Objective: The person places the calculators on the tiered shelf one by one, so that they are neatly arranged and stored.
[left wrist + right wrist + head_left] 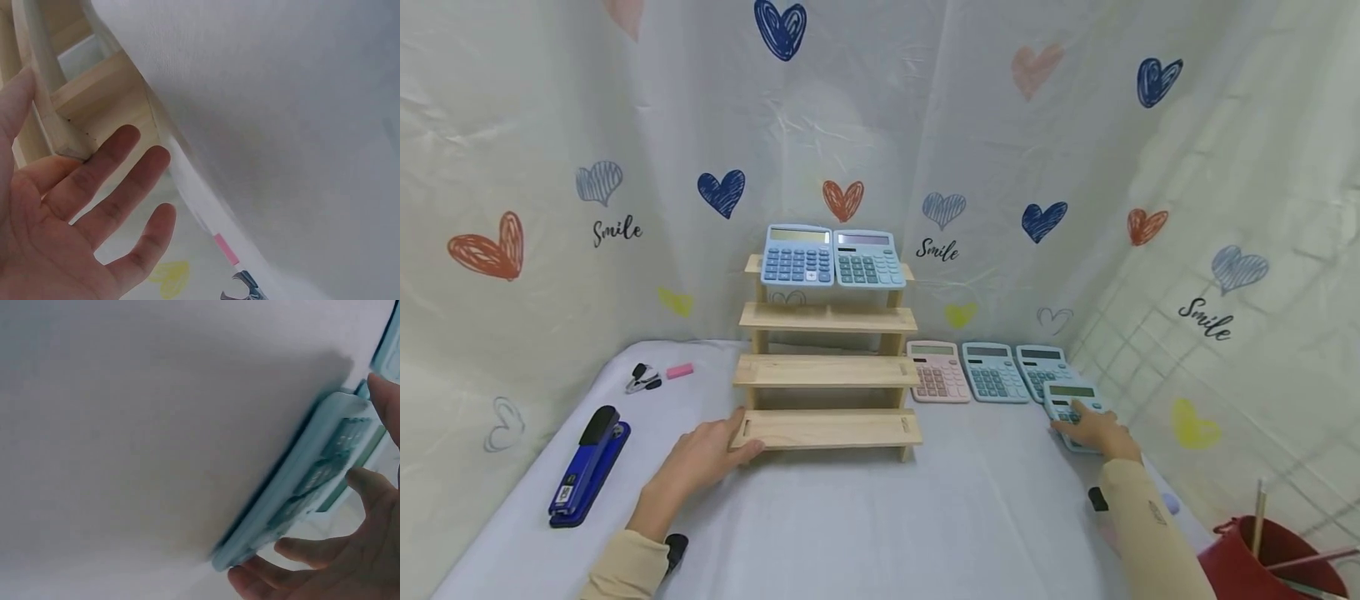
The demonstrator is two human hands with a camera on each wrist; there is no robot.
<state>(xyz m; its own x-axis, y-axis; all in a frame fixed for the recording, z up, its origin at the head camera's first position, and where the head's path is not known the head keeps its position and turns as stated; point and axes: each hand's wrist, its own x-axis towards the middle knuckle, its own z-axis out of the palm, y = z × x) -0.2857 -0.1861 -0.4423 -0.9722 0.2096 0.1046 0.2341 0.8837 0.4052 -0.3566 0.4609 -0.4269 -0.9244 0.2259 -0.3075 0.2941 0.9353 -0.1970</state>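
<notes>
Head camera faces forward and down over both hands (692, 458) (1093, 431); palm-close, left wrist view shares the rack (827, 428), right the calculator (309, 478).

Person in long, light-beige sleeves. L sleeve (625, 567) ends near the wrist in a wrinkled cuff; R sleeve (1161, 542) looks smoother, w/ a sm. brownish mark (1157, 512) on the forearm, too tiny to read. Rounded blk unit (676, 550) by L wrist; boxier blk piece (1097, 499) by R wrist, partly hidden. L hand (703, 458) & R hand (1097, 432) bare, w/ rounded fingertips; L palm creased, esp. at finger joints.
</notes>
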